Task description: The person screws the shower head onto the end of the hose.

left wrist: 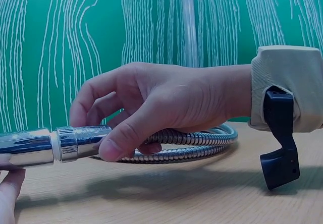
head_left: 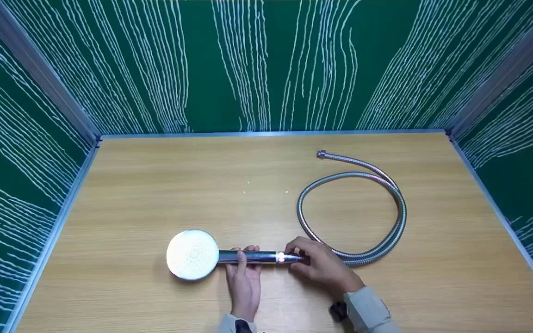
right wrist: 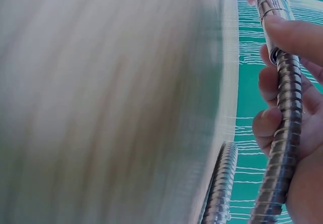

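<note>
A shower head [head_left: 192, 255] with a round white face and a chrome handle lies across my left hand [head_left: 244, 284], the thumb over the handle and the fingers behind it. At the handle's right end, my right hand [head_left: 324, 266] pinches the tapered chrome connector [left wrist: 83, 139] of the shower hose between thumb and fingers. The connector meets the handle end at a ribbed collar [left wrist: 66, 143]. From there the flexible metal hose [right wrist: 287, 113] runs back through the right palm. Only a bit of the left hand shows in the left wrist view.
The rest of the hose lies coiled on the wooden table [head_left: 155, 185], its free end nut [head_left: 321, 154] toward the back. Green panels [head_left: 275, 69] with white streaks wall the table at the back and sides. A few tiny white specks lie mid-table.
</note>
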A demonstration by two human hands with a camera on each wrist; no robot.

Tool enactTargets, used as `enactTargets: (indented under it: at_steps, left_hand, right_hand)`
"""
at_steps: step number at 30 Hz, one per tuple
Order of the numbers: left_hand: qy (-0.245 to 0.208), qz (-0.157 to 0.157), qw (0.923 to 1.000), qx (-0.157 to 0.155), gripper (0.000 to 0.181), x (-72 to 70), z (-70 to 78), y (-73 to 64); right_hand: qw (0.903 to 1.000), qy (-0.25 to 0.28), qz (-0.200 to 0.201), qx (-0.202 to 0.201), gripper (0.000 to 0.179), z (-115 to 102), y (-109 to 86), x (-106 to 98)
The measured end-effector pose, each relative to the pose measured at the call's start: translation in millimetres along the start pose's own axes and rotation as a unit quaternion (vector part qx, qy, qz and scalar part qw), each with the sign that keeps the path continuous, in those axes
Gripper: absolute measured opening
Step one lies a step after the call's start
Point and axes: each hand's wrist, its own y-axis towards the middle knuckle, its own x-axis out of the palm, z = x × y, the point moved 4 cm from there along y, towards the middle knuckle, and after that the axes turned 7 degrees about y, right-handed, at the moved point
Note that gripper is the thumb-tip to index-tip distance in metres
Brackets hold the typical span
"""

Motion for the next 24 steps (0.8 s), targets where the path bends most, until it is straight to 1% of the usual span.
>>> enactTargets:
  at_steps: [6, 14, 18, 24]
  left_hand:
    - [0.001, -0.001, 1.0, 0.004, 0.015, -1.2, -0.8, 0.8]
    - [-0.001, 0.012, 0.9999, -0.004, 0.011, -1.0, 0.2, -0.6]
    - [-0.001, 0.014, 0.9999, -0.006, 0.011, -1.7, -0.5, 0.2]
    - [-0.003, 0.009, 1.0, -0.003, 0.008, -2.1, -1.0, -0.1]
  right_hand:
    - [0.9999, 0.005, -0.006, 0.012, 0.03, 0.0, 0.4, -0.5]
    - [0.9999, -0.01, -0.001, 0.002, 0.025, -1.3, 1.3, -0.1]
    - [0.9998, -0.011, -0.008, 0.011, 0.024, -1.3, 1.8, 0.1]
    - [0.9998, -0.001, -0.01, 0.019, 0.022, -0.5, 2.5, 0.7]
